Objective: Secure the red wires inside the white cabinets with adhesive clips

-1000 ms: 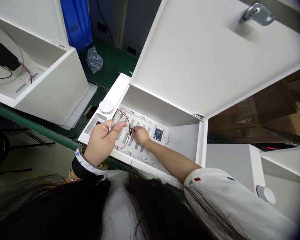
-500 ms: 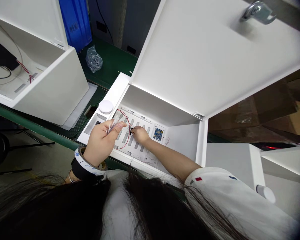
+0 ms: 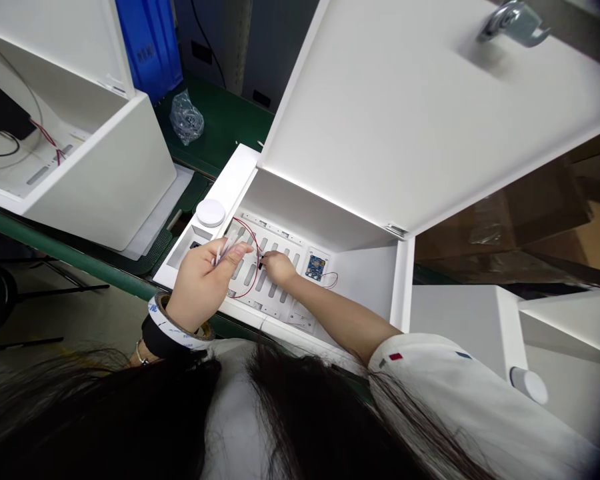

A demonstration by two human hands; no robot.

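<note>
Inside an open white metal box (image 3: 405, 287) lies a slotted white plate (image 3: 280, 243), with both hands over its left part. My left hand (image 3: 205, 280) is closed around thin white strips (image 3: 221, 251), whose exact kind I cannot make out. A roll of tape (image 3: 180, 333) hangs round that wrist. My right hand (image 3: 280, 268) is closed, fingertips pinching a small black piece (image 3: 261, 262) close to the left fingertips. A red wire (image 3: 255, 283) loops past the pinch. Right of the hand sits a small blue circuit board (image 3: 316, 267).
The box's raised lid (image 3: 370, 113) bears a metal lock (image 3: 515, 23). A round white knob (image 3: 211, 213) stands on the left ledge. Farther left is another open white box (image 3: 115, 173). A clear plastic bag (image 3: 187, 119) and a blue bin (image 3: 153, 50) stand behind. Cardboard (image 3: 530, 213) lies at right.
The view has shifted very slightly. Both hands stay almost where they were, with the right fingers still pinching the black piece.
</note>
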